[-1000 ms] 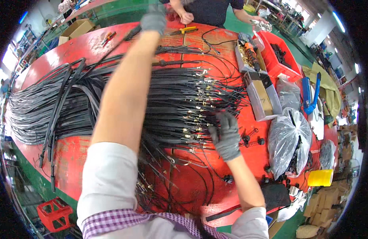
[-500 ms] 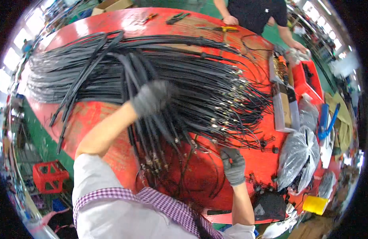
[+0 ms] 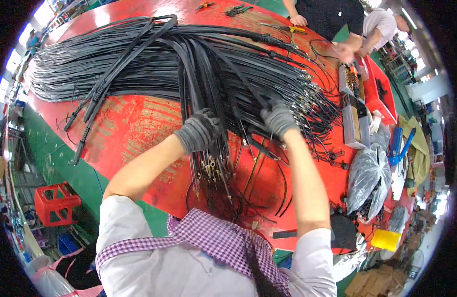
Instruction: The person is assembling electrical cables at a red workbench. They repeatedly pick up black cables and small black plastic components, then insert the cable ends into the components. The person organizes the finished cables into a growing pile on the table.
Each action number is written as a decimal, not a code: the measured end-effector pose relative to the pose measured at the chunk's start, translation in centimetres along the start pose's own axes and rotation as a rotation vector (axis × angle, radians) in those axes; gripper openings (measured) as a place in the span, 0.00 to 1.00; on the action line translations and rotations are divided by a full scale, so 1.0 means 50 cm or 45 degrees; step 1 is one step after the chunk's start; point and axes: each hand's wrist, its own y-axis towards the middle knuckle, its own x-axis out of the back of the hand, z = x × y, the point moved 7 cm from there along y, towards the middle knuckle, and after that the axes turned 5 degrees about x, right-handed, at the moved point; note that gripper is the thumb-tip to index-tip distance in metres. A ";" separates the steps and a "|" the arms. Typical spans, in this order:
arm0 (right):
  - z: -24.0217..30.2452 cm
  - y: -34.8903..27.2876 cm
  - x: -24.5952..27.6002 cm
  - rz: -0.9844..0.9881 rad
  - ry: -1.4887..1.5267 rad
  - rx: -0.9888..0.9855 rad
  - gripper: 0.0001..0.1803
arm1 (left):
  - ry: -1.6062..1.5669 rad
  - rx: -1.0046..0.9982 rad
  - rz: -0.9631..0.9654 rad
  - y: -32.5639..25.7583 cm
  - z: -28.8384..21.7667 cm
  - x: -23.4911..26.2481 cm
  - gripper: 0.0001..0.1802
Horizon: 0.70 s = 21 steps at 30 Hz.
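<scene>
1. Gloved left hand (image 3: 200, 131) grips a bunch of black cables (image 3: 208, 89) on the red worktop (image 3: 134, 123).
2. Gloved right hand (image 3: 279, 119) has its fingers closed on neighbouring cables.
3. The cables run away from the person, metal ends (image 3: 211, 171) hanging just below the left hand.

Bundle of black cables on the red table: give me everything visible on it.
The black cable bundle is a large fan of thin, sheathed cables lying on the red table. It spreads wide at the far left and converges toward the person, where small metal end fittings hang over the table. A few loose cables lie apart on its left. The gloved left hand grips a gathered group; the gloved right hand rests on strands beside it.
</scene>
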 end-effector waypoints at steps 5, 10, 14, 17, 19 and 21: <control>0.053 -0.032 0.106 0.133 -0.127 0.277 0.20 | -0.231 0.141 -0.613 0.056 0.026 0.124 0.25; 0.089 -0.135 0.159 0.242 0.114 0.354 0.19 | -0.209 -0.243 -0.394 0.191 -0.076 0.164 0.25; -0.016 -0.233 0.124 -0.088 0.061 0.489 0.20 | -0.261 -0.383 0.040 0.259 -0.132 0.148 0.19; -0.074 -0.342 0.122 0.049 0.385 0.177 0.18 | -0.284 -0.530 0.053 0.232 -0.145 0.134 0.17; -0.158 -0.427 0.136 -0.004 0.494 -0.045 0.17 | -0.308 -0.353 0.059 0.244 -0.123 0.100 0.15; -0.266 -0.524 0.130 -0.168 0.364 -0.043 0.17 | -0.280 -0.428 0.035 0.270 -0.135 0.103 0.15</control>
